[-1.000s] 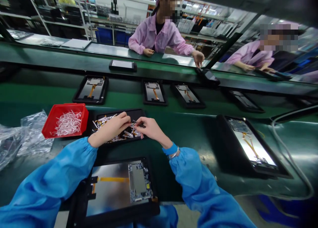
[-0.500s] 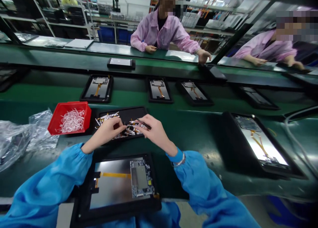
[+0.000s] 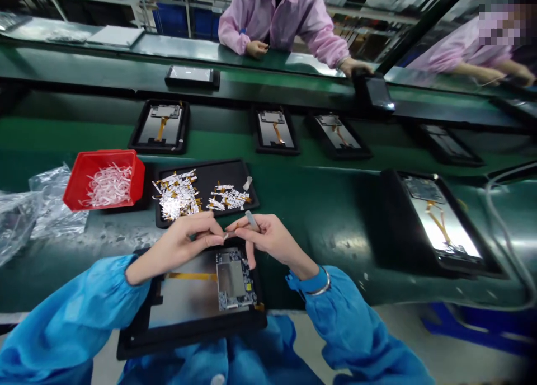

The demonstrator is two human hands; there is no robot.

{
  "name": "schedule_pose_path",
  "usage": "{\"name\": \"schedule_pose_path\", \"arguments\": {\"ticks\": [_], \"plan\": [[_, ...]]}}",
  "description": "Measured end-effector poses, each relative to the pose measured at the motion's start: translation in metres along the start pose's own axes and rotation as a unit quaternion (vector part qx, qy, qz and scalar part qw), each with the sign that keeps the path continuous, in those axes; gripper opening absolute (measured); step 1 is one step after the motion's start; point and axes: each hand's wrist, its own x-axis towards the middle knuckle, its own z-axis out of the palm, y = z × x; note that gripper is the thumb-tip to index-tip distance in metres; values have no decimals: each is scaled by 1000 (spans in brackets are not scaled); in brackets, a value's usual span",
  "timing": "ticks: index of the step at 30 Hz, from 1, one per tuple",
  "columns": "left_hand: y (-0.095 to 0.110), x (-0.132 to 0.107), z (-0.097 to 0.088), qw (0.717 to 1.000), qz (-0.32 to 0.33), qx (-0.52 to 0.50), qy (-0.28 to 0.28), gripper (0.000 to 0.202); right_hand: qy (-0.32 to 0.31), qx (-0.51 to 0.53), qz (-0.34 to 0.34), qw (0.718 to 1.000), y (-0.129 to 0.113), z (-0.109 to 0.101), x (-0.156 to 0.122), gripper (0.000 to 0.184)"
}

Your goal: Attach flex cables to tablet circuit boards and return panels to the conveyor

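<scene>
Over the upper edge of an opened tablet (image 3: 184,306) in a black tray, my two hands meet at the fingertips. My left hand (image 3: 184,242) pinches a small, pale flex strip (image 3: 226,235). Closed around what look like grey tweezers (image 3: 252,221), my right hand (image 3: 272,239) brings their thin end to the strip. An orange ribbon cable and a circuit board (image 3: 232,284) show inside the tablet. Just beyond my hands, a black tray (image 3: 210,175) carries two piles of white-and-orange flex strips (image 3: 178,195).
At left stand a red bin (image 3: 136,178) of white strips and clear plastic bags (image 3: 54,200). Several opened tablets (image 3: 277,130) lie along the green line. Another tablet (image 3: 444,222) and a cable (image 3: 507,234) are at right. Across, a co-worker's hand (image 3: 354,66) touches a dark device.
Both hands have drawn back from the tray of flex strips to above the tablet, bringing the small strip along. The view has tilted down. The co-worker opposite has tipped up a dark device.
</scene>
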Motion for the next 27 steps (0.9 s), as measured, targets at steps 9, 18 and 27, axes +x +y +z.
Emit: {"name": "schedule_pose_path", "arguments": {"ticks": [9,18,27], "plan": [[-42,-57,-111,839,-123,381,369,43,122,-229,-112,959,31,-7,-20,20],[-31,-45,-33,904,-25,355,236,20,119,-308,-194,924,43,0,-20,13],[-47,-39,39,957,87,273,44,12,105,-334,-202,915,44,0,-16,13]]}}
